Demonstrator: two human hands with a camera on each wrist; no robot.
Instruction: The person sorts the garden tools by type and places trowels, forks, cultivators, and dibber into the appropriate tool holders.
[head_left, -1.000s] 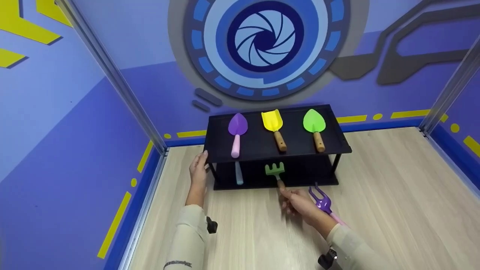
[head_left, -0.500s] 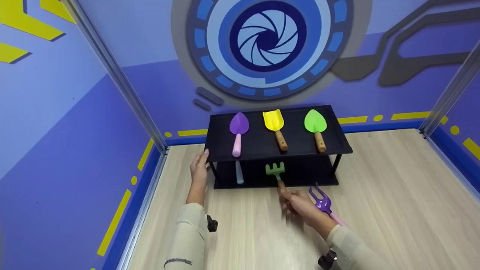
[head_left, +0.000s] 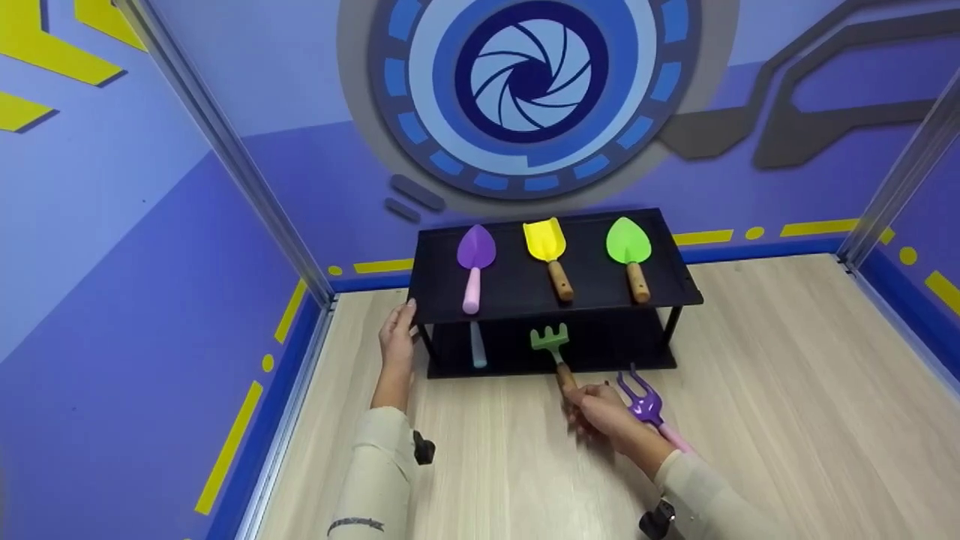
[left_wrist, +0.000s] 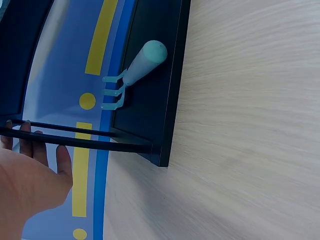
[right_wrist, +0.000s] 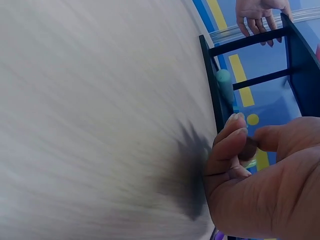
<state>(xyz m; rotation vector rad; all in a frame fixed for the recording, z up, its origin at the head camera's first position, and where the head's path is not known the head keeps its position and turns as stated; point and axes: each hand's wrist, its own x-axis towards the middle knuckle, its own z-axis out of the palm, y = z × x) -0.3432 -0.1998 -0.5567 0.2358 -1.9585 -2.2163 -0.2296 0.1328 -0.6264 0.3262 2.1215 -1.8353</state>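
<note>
My right hand (head_left: 604,411) holds the wooden handle of a green hand rake (head_left: 551,339) between thumb and curled fingers. The rake's prongs lie over the lower level of a black two-level rack (head_left: 514,289). At the rack's left end, my left hand (head_left: 396,337) touches the upper shelf's edge, its fingers fairly straight beside the posts in the left wrist view. A pale blue hand rake (left_wrist: 142,66) lies on the lower level; in the head view the upper shelf hides its prongs. Beside my right hand, a purple hand fork (head_left: 645,405) with a pink handle lies on the table.
On the upper shelf lie a purple trowel (head_left: 476,247) with a pink handle, a yellow shovel (head_left: 545,240) and a green trowel (head_left: 628,241), both wooden-handled. Patterned blue walls (head_left: 300,172) enclose the pale wooden table (head_left: 787,375) behind and at the sides.
My right hand has slid slightly back along the green rake's handle, so more wood shows. The rake's prongs and my left hand stay in place.
</note>
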